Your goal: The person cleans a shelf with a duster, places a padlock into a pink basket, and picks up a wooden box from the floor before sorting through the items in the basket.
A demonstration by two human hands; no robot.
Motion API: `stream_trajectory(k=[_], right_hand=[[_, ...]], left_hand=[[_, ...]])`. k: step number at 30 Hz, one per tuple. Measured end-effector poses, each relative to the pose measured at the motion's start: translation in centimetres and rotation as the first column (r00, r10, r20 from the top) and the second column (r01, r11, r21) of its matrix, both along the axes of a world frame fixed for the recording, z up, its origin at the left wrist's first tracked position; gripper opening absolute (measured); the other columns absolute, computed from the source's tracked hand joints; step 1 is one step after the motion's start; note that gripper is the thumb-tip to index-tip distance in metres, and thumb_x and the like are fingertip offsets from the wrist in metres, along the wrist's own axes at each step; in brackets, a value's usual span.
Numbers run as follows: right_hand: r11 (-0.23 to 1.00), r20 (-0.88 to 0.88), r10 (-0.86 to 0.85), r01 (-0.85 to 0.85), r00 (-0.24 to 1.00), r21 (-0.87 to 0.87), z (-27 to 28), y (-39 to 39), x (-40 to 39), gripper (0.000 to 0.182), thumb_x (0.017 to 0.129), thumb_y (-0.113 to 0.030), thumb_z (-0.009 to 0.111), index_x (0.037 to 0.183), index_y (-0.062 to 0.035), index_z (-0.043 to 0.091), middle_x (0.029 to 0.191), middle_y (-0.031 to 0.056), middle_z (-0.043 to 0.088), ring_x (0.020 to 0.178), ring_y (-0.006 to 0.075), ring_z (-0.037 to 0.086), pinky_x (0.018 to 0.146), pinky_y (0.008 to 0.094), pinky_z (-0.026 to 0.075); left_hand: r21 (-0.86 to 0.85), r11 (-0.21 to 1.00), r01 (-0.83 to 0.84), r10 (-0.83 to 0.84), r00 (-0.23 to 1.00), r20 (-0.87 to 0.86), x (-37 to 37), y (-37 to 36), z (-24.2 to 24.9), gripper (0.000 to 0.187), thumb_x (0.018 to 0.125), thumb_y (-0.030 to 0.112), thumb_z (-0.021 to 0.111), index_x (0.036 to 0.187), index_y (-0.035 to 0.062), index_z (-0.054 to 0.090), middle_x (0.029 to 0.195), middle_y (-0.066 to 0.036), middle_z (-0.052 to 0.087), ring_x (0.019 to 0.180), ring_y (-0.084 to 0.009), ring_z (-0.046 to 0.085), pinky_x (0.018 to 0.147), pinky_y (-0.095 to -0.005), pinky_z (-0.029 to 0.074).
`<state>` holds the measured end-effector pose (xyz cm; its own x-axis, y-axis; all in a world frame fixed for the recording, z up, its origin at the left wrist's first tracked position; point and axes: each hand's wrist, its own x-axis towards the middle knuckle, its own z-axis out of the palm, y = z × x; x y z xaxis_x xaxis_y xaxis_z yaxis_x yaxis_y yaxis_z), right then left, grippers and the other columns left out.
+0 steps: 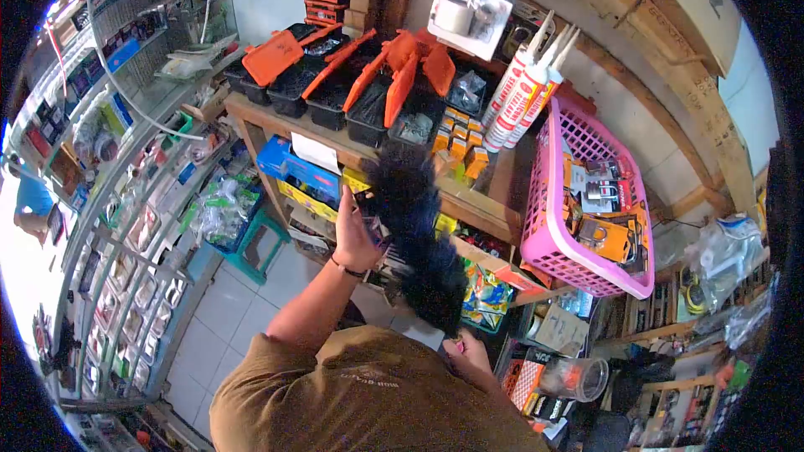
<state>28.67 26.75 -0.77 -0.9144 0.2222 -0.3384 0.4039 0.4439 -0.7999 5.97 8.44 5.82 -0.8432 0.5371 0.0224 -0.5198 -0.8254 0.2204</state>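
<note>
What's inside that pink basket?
The pink basket shows padlock packs and orange packs on top. Whatever lies beneath them is covered, so I can't tell.

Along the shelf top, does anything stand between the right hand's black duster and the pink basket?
Yes: from the duster, small orange boxes come first, then white nozzled tubes, right beside the basket.

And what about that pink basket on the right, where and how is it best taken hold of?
Probably by the raised rim of the pink basket, on both long sides, coming from the wearer's side. The rim gives the fingers an edge above the holed walls. It sits tilted with packaged padlocks inside, so a two-sided grip seems steadier.
</note>
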Motion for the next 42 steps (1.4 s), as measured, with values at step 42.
stream_trajectory(k=[42], right_hand=[[0.966, -0.207, 0.251, -0.260, 0.945, -0.015, -1.7, 0.1, 2.8, 0.029, 0.080, -0.011, 0.057, 0.103, 0.0040, 0.049, 0.066, 0.0038, 0.055, 0.059, 0.0082, 0.050, 0.053, 0.0222, 0.041]], left_hand=[[0.057, 0.972, 0.227, -0.181, 0.882, -0.435, -1.7, 0.6, 1.2, 0.081, 0.076, 0.067, 0.028, 0.128, 0.0048, 0.033, 0.124, -0.014, 0.042, 0.114, -0.0306, 0.040, 0.098, -0.0429, 0.029]])
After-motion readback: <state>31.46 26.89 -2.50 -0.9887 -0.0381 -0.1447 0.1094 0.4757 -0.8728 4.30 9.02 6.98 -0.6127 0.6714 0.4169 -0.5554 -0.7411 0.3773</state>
